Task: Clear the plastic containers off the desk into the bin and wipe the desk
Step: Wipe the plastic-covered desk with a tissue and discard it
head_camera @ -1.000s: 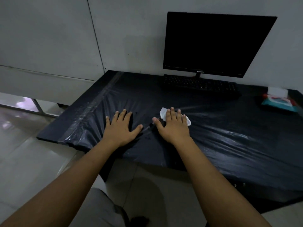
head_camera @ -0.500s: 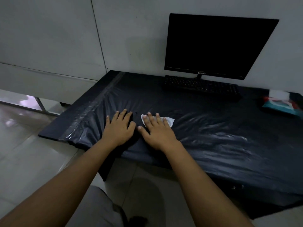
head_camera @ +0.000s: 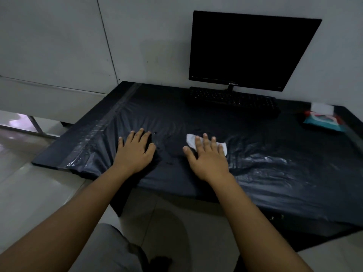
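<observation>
The desk (head_camera: pixel 196 118) is covered with a wrinkled black plastic sheet. My right hand (head_camera: pixel 208 158) lies flat, fingers spread, pressing a white wipe (head_camera: pixel 191 139) onto the sheet near the front middle. The wipe sticks out past the fingertips on both sides. To its left, my left hand (head_camera: pixel 135 152) rests palm down on the sheet with nothing under it, close to the front edge. No plastic containers and no bin show in this view.
A black monitor (head_camera: pixel 251 52) stands at the back against the wall with a black keyboard (head_camera: pixel 233 101) in front of it. A teal pack of wipes (head_camera: pixel 322 122) lies at the far right. Pale tiled floor lies to the left and below the desk.
My right hand slid the wipe left until it was beside my left hand, then back to the right. My left hand stayed put.
</observation>
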